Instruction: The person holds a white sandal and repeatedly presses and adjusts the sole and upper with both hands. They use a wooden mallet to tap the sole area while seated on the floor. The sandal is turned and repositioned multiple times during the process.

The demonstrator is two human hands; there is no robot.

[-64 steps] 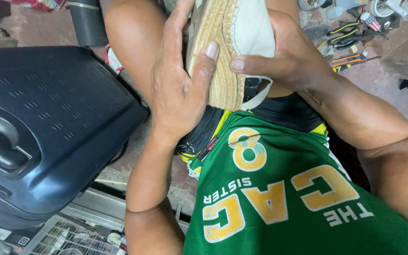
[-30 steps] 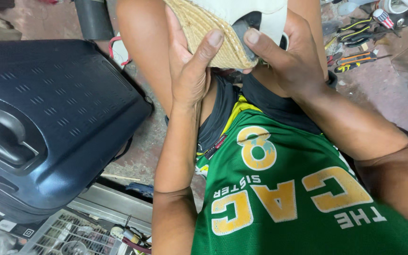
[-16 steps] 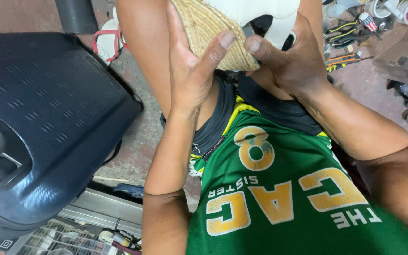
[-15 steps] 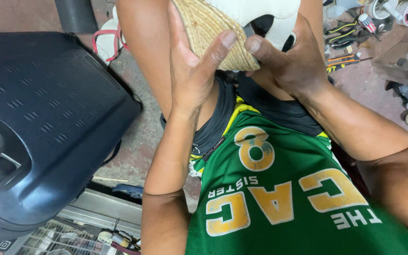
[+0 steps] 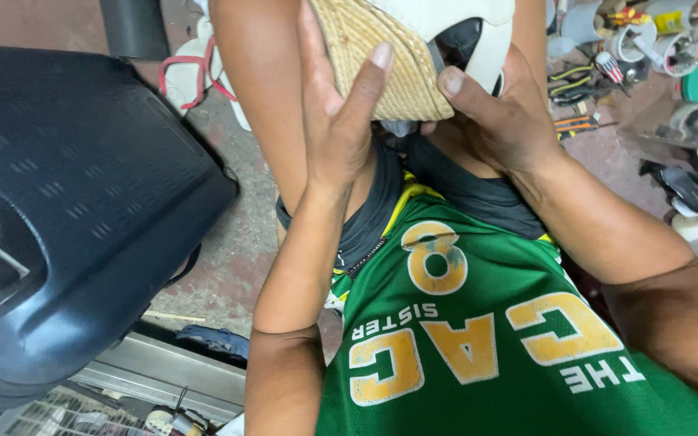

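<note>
Both hands pinch the woven-soled shoe [image 5: 397,56] at its near end, left hand [image 5: 337,121] flat-fingered, right hand [image 5: 498,121] wrapped, so it could slip floorward if the left grip slackens.

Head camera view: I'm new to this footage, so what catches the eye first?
At top centre, the left hand and right hand grip a woven-soled shoe with a white upper. Below it spreads a green jersey, and a dark suitcase fills the left side.
</note>
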